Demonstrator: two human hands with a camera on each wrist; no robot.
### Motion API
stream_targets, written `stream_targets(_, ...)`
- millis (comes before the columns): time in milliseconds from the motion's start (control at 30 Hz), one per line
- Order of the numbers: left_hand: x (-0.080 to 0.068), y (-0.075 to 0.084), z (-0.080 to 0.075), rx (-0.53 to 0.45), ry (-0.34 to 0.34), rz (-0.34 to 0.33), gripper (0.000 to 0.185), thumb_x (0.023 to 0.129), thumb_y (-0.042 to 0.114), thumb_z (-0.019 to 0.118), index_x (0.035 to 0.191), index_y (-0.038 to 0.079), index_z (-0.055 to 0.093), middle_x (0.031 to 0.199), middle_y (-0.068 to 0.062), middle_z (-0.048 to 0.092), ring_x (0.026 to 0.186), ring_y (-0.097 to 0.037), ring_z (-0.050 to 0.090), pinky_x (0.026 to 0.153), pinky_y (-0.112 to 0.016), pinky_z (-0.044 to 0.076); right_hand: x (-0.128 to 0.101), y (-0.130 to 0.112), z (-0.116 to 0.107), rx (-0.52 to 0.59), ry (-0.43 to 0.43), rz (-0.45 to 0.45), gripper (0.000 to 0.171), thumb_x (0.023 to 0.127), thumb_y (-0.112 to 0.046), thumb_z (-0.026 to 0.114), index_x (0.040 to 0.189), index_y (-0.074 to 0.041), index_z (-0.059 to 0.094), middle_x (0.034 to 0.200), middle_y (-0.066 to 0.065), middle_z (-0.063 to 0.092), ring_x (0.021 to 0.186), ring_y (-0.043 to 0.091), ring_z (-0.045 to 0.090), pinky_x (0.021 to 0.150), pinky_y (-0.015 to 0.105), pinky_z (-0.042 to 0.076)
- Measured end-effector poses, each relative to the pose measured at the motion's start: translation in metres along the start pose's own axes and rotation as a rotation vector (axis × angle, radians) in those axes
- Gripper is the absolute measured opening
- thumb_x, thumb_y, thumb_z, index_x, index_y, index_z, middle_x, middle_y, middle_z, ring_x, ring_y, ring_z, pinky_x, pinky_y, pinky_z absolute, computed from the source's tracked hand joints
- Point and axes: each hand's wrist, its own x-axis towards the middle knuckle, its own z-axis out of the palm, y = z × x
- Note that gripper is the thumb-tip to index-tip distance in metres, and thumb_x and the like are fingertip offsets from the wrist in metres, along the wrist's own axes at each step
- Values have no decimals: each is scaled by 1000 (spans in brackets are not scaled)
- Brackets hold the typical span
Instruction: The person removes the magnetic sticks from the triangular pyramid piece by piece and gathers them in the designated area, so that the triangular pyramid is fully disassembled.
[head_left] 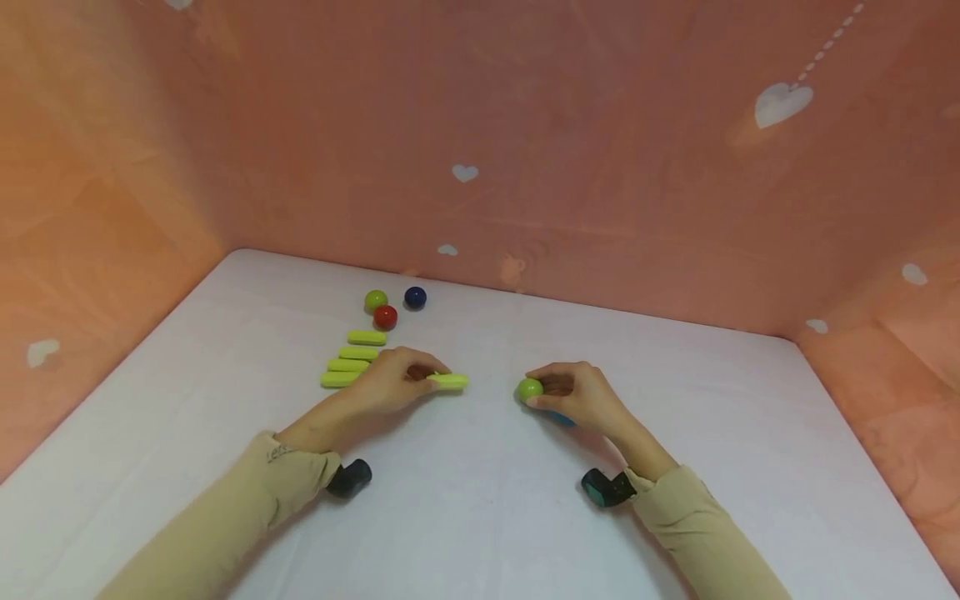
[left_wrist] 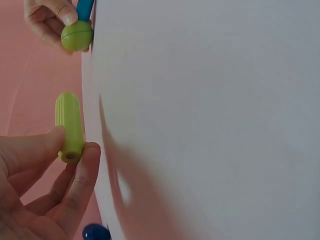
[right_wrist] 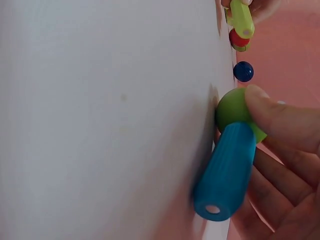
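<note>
Between its thumb and fingers my left hand (head_left: pixel 393 379) pinches a yellow-green ribbed rod (left_wrist: pixel 69 125) with a hole in its end, pointing right. Facing it, my right hand (head_left: pixel 585 393) holds a green ball (head_left: pixel 530 390) by thumb and fingertips. A blue ribbed rod (right_wrist: pixel 227 172) adjoins that ball and slants back toward me, partly covered by the right hand in the head view. A gap separates the yellow-green rod from the green ball. The left hand partly covers a row of several loose yellow-green rods (head_left: pixel 367 337) on the table.
Behind the row lie a red ball (head_left: pixel 386 317), another green ball (head_left: pixel 376 301) and a dark blue ball (head_left: pixel 416 297). The white table (head_left: pixel 480 517) meets an orange-pink cloth wall (head_left: pixel 600 208) at its back. Black devices sit at both wrists.
</note>
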Motion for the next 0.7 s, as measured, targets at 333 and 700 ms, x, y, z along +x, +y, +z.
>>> stream_targets(333,-22,-22,-25,42,83,52,24,89,5,62,112,7,69,110,-9,67,94,-23,62,86,-40,50,3,-2,0,-9,-6,-4,34,81,-14,76,112,-4,69,107,13,71,95,24,69,81,33,56)
stream_targets(700,-42,-38,-44,73,185,128,25,86,4,68,111,9,71,121,-14,63,91,-20,63,81,-32,52,2,-3,-1,-5,-8,26,34,81,-15,76,112,-6,70,106,12,71,95,24,69,81,34,56)
